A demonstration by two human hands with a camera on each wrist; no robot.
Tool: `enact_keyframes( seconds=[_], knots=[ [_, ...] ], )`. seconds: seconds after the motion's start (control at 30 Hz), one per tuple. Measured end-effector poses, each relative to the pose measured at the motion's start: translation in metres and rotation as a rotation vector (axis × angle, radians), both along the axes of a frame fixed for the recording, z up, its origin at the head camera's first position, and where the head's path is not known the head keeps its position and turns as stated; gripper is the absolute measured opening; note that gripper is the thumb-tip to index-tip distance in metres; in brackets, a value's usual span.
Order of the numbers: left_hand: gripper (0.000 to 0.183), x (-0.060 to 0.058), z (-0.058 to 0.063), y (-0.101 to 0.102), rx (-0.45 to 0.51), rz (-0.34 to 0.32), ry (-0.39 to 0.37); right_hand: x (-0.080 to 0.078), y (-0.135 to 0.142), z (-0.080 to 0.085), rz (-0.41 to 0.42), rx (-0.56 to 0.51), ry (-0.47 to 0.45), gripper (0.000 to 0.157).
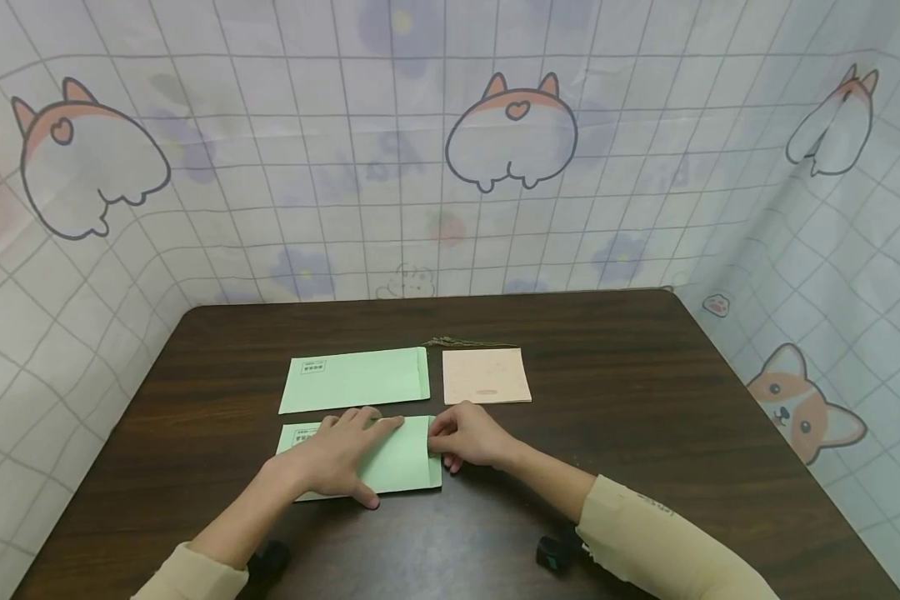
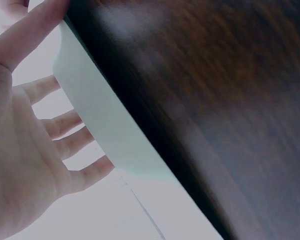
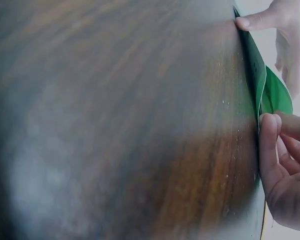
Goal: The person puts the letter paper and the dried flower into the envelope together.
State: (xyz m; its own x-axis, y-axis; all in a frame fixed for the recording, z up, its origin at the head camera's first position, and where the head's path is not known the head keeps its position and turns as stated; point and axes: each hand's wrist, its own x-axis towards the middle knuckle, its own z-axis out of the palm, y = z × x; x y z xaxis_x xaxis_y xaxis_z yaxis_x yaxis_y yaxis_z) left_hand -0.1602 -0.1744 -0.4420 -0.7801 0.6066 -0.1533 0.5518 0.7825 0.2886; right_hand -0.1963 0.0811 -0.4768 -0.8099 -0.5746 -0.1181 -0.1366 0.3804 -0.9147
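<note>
The nearer light green envelope (image 1: pixel 407 463) lies on the table with its flap end to the right. My left hand (image 1: pixel 336 457) rests on it, fingers spread, the thumb by the near edge. At the flap end, my right hand (image 1: pixel 471 435) pinches the envelope's edge between thumb and fingertips. In the right wrist view the envelope's mouth gapes, showing its darker green inside (image 3: pixel 276 94). Whether anything is inside cannot be seen. The left wrist view shows the envelope (image 2: pixel 97 107) in front of the left hand's fingers, overexposed around them.
A second green envelope (image 1: pixel 352 381) lies just beyond, parallel to the first. Right of it is a pale pink square card or paper stack (image 1: pixel 486 377), with a thin dried sprig (image 1: pixel 457 342) behind. A small black object (image 1: pixel 553 553) is near the right sleeve on the dark table (image 1: pixel 645 400).
</note>
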Motion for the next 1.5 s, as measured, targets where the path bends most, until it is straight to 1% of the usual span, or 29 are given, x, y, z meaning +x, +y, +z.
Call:
enact_keyframes(
  seconds=[0.2,0.33,0.43,0.53,0.77,0.87,1.0,1.1,1.23,1.33,1.5],
  knots=[
    [0.108,0.002,0.001,-0.002,0.015,0.012,-0.03,0.002,0.003,0.004,0.003,0.008,-0.037,0.008],
    [0.107,0.002,0.003,-0.004,0.05,0.015,-0.043,0.001,0.008,0.008,0.03,0.0,-0.057,0.008],
    [0.103,0.0,0.004,-0.006,0.088,0.016,-0.029,-0.003,0.012,0.01,0.048,-0.001,-0.058,0.009],
    [0.097,-0.005,0.005,-0.007,0.119,0.02,0.0,-0.008,0.015,0.013,0.038,0.005,-0.045,0.01],
    [0.078,-0.023,0.007,-0.009,0.166,0.05,0.056,-0.025,0.021,0.019,-0.034,0.001,0.019,0.013],
    [0.074,-0.031,0.007,-0.011,0.168,0.07,0.065,-0.033,0.022,0.02,-0.051,-0.029,0.017,0.015],
    [0.069,-0.043,0.008,-0.014,0.162,0.088,0.088,-0.044,0.02,0.021,-0.076,-0.082,-0.019,0.022],
    [0.068,-0.052,0.008,-0.016,0.145,0.107,0.092,-0.052,0.018,0.02,-0.096,-0.115,-0.05,0.026],
    [0.069,-0.066,0.008,-0.017,0.114,0.135,0.063,-0.061,0.015,0.017,-0.121,-0.147,-0.103,0.029],
    [0.073,-0.076,0.008,-0.017,0.084,0.138,0.043,-0.068,0.011,0.017,-0.142,-0.162,-0.141,0.031],
    [0.08,-0.09,0.008,-0.017,0.046,0.152,0.022,-0.079,0.005,0.018,-0.168,-0.169,-0.165,0.032]
  ],
)
